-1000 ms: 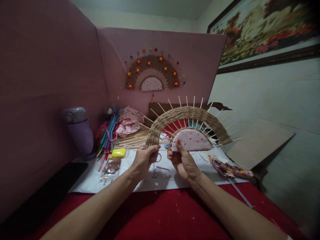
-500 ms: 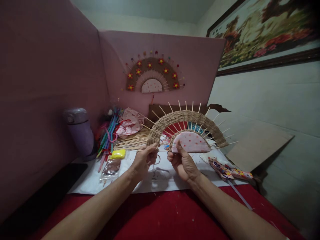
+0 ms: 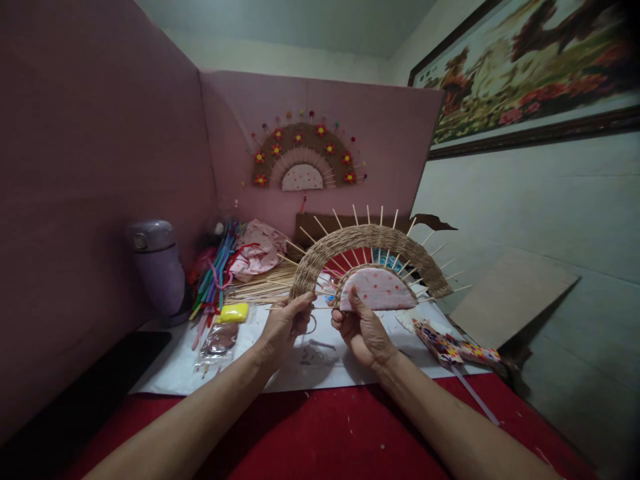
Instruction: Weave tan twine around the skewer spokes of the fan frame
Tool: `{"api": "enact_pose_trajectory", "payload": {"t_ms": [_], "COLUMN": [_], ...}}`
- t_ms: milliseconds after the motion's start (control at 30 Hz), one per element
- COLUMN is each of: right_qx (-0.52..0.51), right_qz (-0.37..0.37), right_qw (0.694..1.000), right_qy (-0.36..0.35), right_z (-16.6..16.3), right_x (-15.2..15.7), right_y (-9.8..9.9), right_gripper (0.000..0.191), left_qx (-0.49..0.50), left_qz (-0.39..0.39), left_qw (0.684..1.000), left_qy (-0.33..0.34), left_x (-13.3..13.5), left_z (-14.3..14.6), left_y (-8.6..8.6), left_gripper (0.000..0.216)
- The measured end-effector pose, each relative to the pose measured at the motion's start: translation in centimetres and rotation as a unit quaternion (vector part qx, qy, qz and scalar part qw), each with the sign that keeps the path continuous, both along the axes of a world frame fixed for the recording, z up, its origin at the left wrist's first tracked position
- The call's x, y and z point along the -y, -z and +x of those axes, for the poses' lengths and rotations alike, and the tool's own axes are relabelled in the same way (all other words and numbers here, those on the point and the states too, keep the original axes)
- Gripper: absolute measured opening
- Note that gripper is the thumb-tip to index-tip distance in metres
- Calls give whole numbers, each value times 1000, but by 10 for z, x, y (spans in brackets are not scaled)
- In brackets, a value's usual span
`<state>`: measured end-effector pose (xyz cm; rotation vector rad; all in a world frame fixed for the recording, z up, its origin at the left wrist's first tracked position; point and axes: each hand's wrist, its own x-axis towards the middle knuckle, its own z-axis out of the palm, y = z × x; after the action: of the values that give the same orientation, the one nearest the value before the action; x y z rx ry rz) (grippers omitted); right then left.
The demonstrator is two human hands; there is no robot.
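Between my hands is a half-round woven fan [image 3: 367, 237], held upright above the table. Thin wooden sticks spread out from its centre and poke past the twine band. My left hand [image 3: 286, 325] pinches the lower left end of the woven band, with a loop of twine hanging beside the fingers. At the fan's centre, my right hand [image 3: 364, 331] grips the left corner of a half-round pad [image 3: 383, 288] in pink dotted fabric. The right thumb lies on the pad's front; the other fingers are partly hidden behind it.
A finished-looking flowered fan [image 3: 303, 153] hangs on the pink panel. At left stand a purple bottle [image 3: 159, 273], pipe cleaners [image 3: 220, 263], loose sticks [image 3: 260, 283] and a yellow packet [image 3: 234, 313]. A glue gun-shaped, flower-patterned object [image 3: 453, 347] lies right on white paper [image 3: 200, 380].
The view has shifted slightly, so the scene sits a little lower and further left. Both hands keep the same hold on the fan.
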<state>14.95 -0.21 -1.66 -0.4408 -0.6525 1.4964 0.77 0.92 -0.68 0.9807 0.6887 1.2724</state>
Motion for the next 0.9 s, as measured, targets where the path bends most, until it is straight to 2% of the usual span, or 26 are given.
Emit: {"api": "enact_pose_trajectory", "payload": {"t_ms": [233, 567, 733, 900], "right_qx": [-2, -12, -2, -12], "right_qz": [-24, -18, -25, -35], "right_qw": [999, 999, 999, 996], "right_qy": [32, 36, 45, 75], "right_z": [2, 5, 5, 9], "right_x": [0, -2, -4, -8], "right_y": [-3, -4, -4, -5], "right_gripper": [33, 25, 31, 30], "left_qx": [11, 33, 17, 0], "left_qz": [-1, -8, -5, -17], "left_qw": [1000, 999, 999, 999], "left_qy": [17, 21, 39, 40], "left_x": [1, -2, -5, -4], "left_z": [0, 1, -1, -4], "left_y": [0, 3, 3, 2], "left_gripper": [30, 28, 30, 27]}}
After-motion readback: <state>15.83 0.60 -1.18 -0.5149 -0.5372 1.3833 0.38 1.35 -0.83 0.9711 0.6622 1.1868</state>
